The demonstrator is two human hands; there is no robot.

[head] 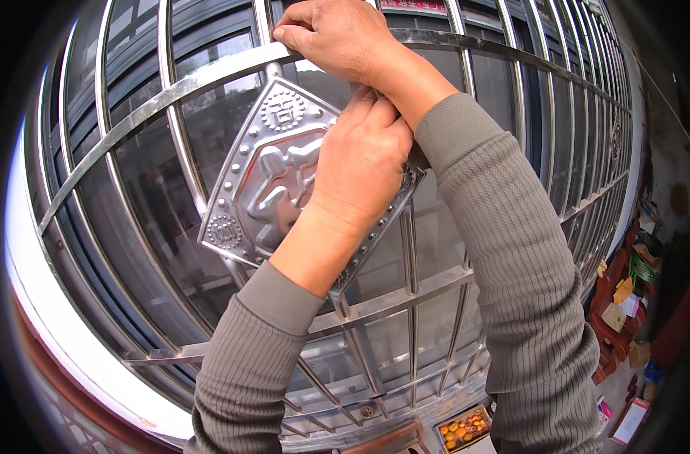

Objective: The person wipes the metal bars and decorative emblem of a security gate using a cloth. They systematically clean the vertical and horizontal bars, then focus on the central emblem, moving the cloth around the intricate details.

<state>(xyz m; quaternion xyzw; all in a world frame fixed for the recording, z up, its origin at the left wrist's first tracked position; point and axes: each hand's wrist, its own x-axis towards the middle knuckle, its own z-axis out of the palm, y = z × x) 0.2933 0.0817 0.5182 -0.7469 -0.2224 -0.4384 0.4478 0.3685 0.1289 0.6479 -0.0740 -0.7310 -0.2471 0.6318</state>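
An embossed metal plaque (274, 164), diamond-shaped as it hangs, sits against a stainless-steel window grille (177, 136). It bears raised studs, round emblems with characters and a raised central figure. My left hand (363, 156) lies over the plaque's upper right side, its fingers bent and their tips hidden. Above it, my right hand (336, 40) rests at the flat horizontal rail (225, 71), close to an upright bar (262, 20). Its thumb touches the rail's top edge and its other fingers curl out of sight. Whether either hand holds something is hidden. My right forearm passes beside the left hand.
Dark-framed window glass (208, 227) stands behind the bars. A lower rail (390, 301) crosses below the plaque. On the ground are a box of orange fruit (463, 429) and a brown wooden piece of furniture (387, 437). Red chairs (606, 318) with assorted items stand at the right.
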